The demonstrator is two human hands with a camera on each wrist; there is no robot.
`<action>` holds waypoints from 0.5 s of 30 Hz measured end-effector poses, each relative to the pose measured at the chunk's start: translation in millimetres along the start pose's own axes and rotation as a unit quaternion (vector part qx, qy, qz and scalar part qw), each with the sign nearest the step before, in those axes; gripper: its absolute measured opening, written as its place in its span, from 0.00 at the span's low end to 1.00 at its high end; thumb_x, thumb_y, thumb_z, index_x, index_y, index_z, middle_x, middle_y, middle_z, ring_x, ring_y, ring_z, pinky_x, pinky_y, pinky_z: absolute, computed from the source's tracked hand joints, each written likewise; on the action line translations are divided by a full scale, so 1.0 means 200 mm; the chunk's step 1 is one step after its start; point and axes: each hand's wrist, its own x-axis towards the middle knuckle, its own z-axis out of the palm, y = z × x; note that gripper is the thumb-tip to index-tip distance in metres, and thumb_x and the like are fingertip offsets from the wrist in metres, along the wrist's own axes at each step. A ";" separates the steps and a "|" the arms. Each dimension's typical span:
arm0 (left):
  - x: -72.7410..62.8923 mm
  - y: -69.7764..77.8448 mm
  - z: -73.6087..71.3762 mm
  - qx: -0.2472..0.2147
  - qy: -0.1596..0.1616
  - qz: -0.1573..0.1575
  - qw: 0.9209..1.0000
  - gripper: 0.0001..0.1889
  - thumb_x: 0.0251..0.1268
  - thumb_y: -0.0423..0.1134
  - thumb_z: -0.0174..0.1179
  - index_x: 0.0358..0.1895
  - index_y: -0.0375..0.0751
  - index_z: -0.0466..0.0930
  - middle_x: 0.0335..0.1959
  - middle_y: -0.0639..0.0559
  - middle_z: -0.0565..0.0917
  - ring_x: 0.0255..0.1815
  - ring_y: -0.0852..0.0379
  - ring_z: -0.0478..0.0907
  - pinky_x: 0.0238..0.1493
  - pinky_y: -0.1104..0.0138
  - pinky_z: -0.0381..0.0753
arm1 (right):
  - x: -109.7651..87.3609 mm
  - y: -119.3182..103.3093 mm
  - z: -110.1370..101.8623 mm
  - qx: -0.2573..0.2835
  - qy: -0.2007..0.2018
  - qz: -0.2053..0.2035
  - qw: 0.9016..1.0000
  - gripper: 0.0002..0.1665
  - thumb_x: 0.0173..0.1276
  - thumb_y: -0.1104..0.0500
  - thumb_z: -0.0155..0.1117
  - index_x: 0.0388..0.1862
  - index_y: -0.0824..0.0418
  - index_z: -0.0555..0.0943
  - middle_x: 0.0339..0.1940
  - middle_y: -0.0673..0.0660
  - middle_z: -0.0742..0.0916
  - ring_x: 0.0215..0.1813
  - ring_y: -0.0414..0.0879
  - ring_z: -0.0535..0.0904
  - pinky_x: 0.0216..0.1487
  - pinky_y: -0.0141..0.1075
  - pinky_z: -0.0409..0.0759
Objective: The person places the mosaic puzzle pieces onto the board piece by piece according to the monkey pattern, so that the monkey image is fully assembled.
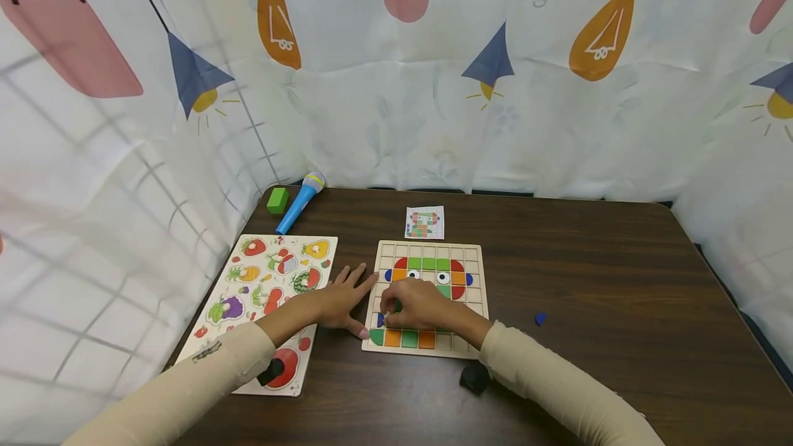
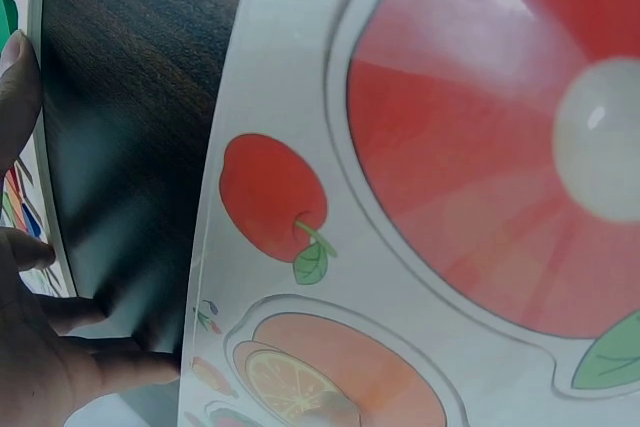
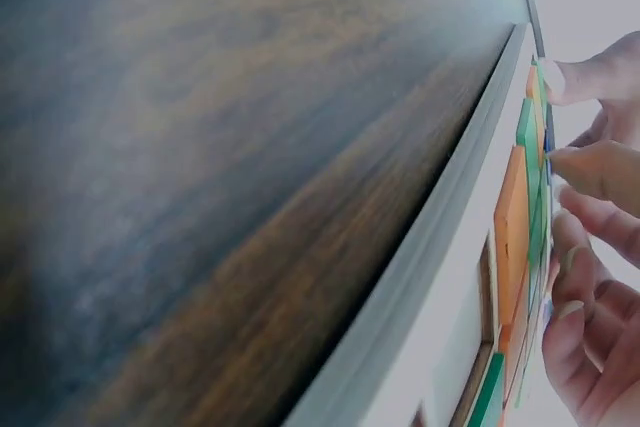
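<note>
A square wooden grid board (image 1: 471,305) holds flat coloured pieces arranged as a figure with two eye pieces (image 1: 442,277). My right hand (image 1: 421,305) is over its left half, fingers bent, pinching at a small blue piece (image 1: 381,320) on the left side of the grid. The fingers partly hide that piece; in the right wrist view the fingertips (image 3: 565,162) meet the board's surface. My left hand (image 1: 339,301) lies spread at the board's left edge, its thumb touching the lower left corner. Green and orange pieces (image 1: 392,338) line the bottom row.
A fruit picture board (image 1: 291,336) lies under my left forearm. Behind it are a green block (image 1: 278,200) and a blue toy microphone (image 1: 300,205). A pattern card (image 1: 425,222) lies behind the grid board. One loose blue piece (image 1: 540,319) sits to the right.
</note>
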 end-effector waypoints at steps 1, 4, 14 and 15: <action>0.00 0.00 0.00 0.000 0.000 0.000 1.000 0.59 0.54 0.64 0.70 0.82 0.48 0.44 0.83 0.35 0.40 0.81 0.26 0.38 0.72 0.34 0.55 | 0.00 0.00 0.00 -0.002 0.001 -0.001 1.000 0.04 0.64 0.51 0.72 0.36 0.47 0.86 0.28 0.40 0.81 0.32 0.34 0.75 0.33 0.29 0.74; 0.00 0.00 0.00 0.002 0.001 0.000 1.000 0.59 0.54 0.63 0.70 0.82 0.47 0.44 0.83 0.35 0.41 0.80 0.26 0.38 0.72 0.34 0.55 | 0.01 -0.01 0.01 -0.009 0.000 -0.001 1.000 0.04 0.64 0.51 0.72 0.37 0.47 0.87 0.27 0.39 0.80 0.32 0.34 0.74 0.32 0.30 0.73; 0.00 -0.01 0.01 0.004 0.003 0.001 1.000 0.59 0.54 0.64 0.70 0.82 0.48 0.44 0.83 0.35 0.41 0.80 0.26 0.38 0.72 0.34 0.55 | 0.03 -0.03 0.01 -0.023 -0.002 0.013 1.000 0.05 0.63 0.49 0.73 0.36 0.47 0.87 0.25 0.39 0.80 0.31 0.35 0.74 0.30 0.30 0.73; 0.00 -0.01 0.01 0.004 0.003 0.001 1.000 0.59 0.54 0.64 0.70 0.82 0.48 0.44 0.83 0.35 0.41 0.80 0.26 0.38 0.72 0.34 0.55 | 0.03 -0.03 0.01 -0.024 -0.002 0.014 1.000 0.05 0.63 0.49 0.73 0.36 0.47 0.88 0.25 0.39 0.80 0.31 0.34 0.74 0.30 0.30 0.73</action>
